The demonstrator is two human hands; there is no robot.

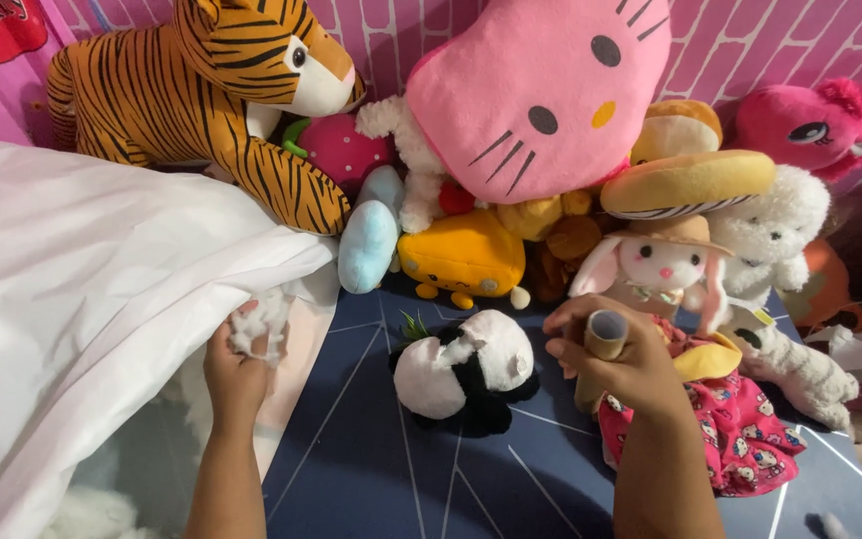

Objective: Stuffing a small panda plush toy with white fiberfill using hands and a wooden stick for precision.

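My left hand (234, 371) is closed around a tuft of white stuffing (263, 324) at the mouth of a large white fabric bag (82, 289) on the left. My right hand (619, 361) grips a tan cardboard tube (603, 339), held upright with its open end toward me. A black and white panda plush (466, 371) lies on the dark blue sheet (381, 469) between my two hands, touched by neither.
Soft toys crowd the back: a tiger (202, 90), a pink cat-face cushion (541, 95), a yellow plush (463, 255), a blue plush (369, 240), a rabbit in a hat (660, 265), a white bear (775, 235), a pink unicorn (810, 125). Pink patterned cloth (740, 429) lies at the right.
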